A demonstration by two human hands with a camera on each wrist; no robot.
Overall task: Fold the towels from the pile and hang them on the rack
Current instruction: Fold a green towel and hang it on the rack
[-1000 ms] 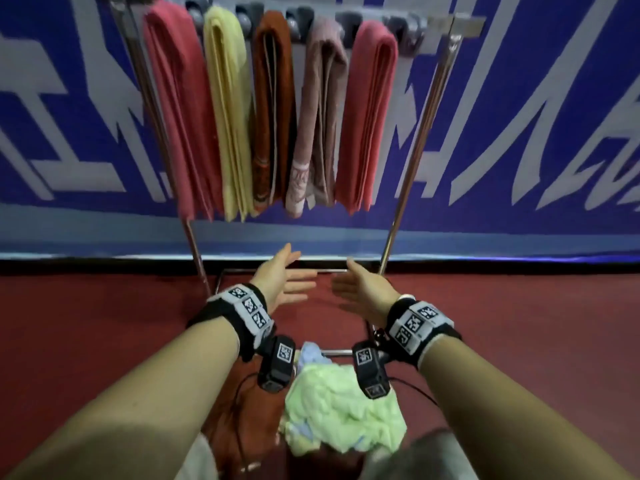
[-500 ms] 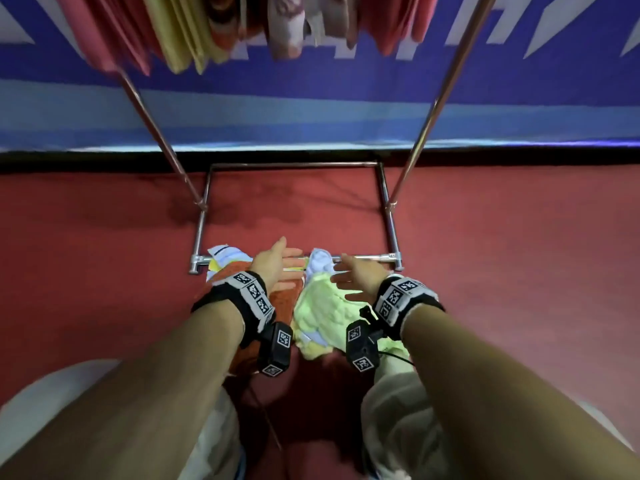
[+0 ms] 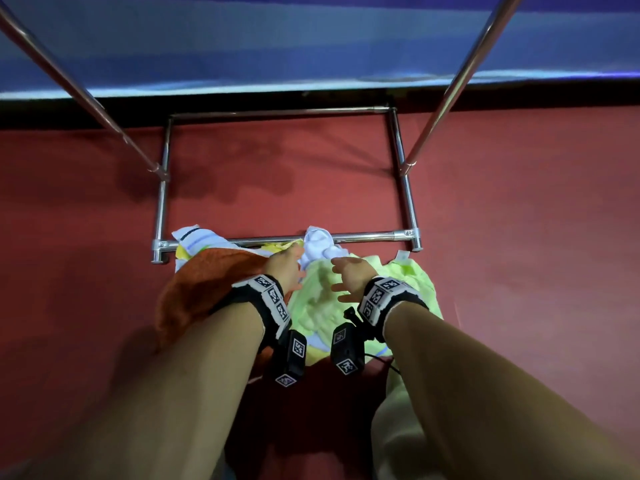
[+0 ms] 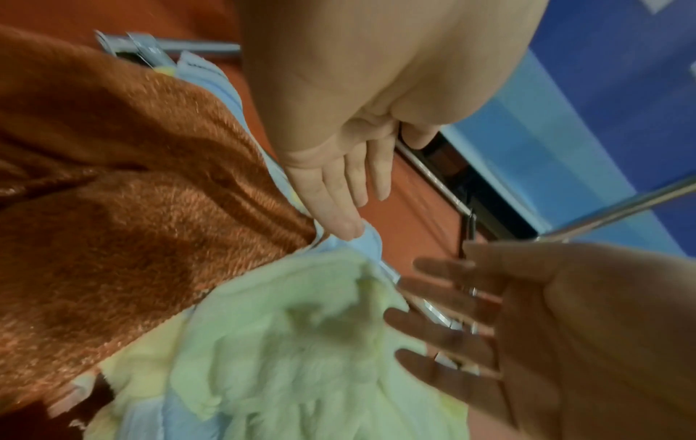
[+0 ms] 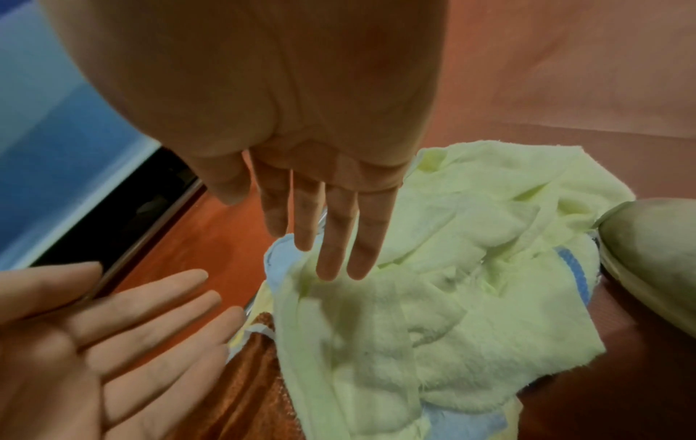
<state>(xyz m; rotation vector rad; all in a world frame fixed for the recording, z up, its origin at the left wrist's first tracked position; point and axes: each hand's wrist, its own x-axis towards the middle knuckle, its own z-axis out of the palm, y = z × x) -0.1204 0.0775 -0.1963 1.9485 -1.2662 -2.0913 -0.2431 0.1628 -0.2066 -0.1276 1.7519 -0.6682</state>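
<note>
- Pile of towels lay on the red floor (image 3: pixel 519 237), against the near bar of the rack (image 3: pixel 367 236) base.
- Green towel (image 3: pixel 318 306) was crumpled on top, at the right of the pile, just beside the person's right knee (image 5: pixel 655 268).
- Orange towel (image 3: pixel 201 289) was bunched at the left of the pile, touching the green one and partly hidden under the left forearm.
- Pale blue towel (image 3: pixel 320 245) was at the far edge, a fold of it draped over the near bar. It sat between the two hands in the head view.
- Striped towel (image 3: pixel 194 237) poked out at the far left corner of the pile, overlapping the bar near its left end.
- Left hand (image 3: pixel 284 268) was open, fingers straight and close together, holding nothing. In the left wrist view one fingertip (image 4: pixel 348 229) touched the pale blue fold where it met the orange towel.
- Right hand (image 3: pixel 349 278) was open too, fingers straight and slightly spread, palm turned toward the left hand. It gripped nothing. Its fingertips (image 5: pixel 327 268) hung over the far part of the green towel; contact could not be made out.
- Both wrists wore black bands with printed square markers, and a small camera hung under each.
- Only the rack's floor frame and two slanting uprights (image 3: pixel 457 81) were in view. The rail on top was out of frame.
- Blue wall (image 3: pixel 311 46) stood behind the rack, with a dark strip where it met the floor.
</note>
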